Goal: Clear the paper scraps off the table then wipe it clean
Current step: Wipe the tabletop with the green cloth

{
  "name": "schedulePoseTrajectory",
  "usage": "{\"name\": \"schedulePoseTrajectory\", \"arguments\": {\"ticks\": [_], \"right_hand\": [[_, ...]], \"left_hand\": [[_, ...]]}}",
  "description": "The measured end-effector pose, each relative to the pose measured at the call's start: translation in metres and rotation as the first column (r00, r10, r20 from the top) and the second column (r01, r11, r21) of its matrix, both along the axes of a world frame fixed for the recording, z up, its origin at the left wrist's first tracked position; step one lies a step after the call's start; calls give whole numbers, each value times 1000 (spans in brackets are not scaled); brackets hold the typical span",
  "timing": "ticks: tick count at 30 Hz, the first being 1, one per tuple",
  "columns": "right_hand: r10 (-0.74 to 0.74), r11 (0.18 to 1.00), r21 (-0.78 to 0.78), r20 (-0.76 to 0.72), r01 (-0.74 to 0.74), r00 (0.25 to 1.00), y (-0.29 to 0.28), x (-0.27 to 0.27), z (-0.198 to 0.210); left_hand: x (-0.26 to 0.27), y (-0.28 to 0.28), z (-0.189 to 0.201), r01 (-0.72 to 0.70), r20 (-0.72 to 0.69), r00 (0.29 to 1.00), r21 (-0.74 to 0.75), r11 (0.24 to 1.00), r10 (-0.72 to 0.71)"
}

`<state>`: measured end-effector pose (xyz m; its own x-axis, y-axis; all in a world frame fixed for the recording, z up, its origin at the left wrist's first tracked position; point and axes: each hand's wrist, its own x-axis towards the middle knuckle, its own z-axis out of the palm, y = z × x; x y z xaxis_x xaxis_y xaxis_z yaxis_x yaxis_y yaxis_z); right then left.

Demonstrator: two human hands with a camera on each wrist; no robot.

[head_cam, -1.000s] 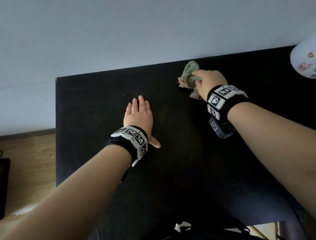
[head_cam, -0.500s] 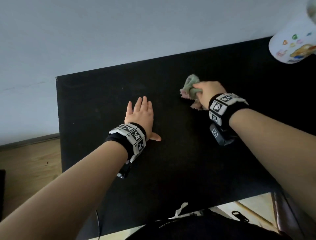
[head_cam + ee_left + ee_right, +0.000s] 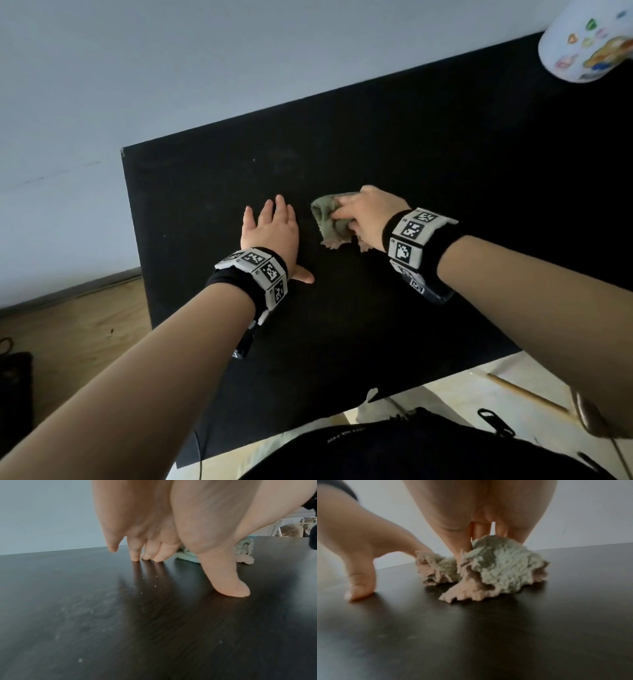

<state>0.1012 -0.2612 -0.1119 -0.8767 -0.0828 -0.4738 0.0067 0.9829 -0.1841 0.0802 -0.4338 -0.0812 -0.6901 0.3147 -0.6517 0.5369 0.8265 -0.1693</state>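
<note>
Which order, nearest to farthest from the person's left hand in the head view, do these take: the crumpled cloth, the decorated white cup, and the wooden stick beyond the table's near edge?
Measured from the left hand:
1. Crumpled cloth, just to its right, under the right hand.
2. Wooden stick, lower right, off the table.
3. Decorated white cup, far top right corner.
</note>
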Motion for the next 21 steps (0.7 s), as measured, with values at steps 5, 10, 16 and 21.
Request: {"name": "schedulePoseTrajectory", "arguments": {"ticks": [5,10,16,21], "right_hand": [[-301,927,188,-138,324,943,54,3,9],[-169,964,192,-99,186,981,-21,25,8],[-45,999,-19,-77,44,996,-36,61,10],[-502,861,40,-98,508,859,53,80,22]], "left_hand": [[-2,0,-2,12,3,1000,-16,1000,-12],[-1,-2,-3,40,-16,999,-6,999,-40],[0,-10,3,68,7,998,48,997,-69],[29,-17,4,188,41,980,109,976,-194]]}}
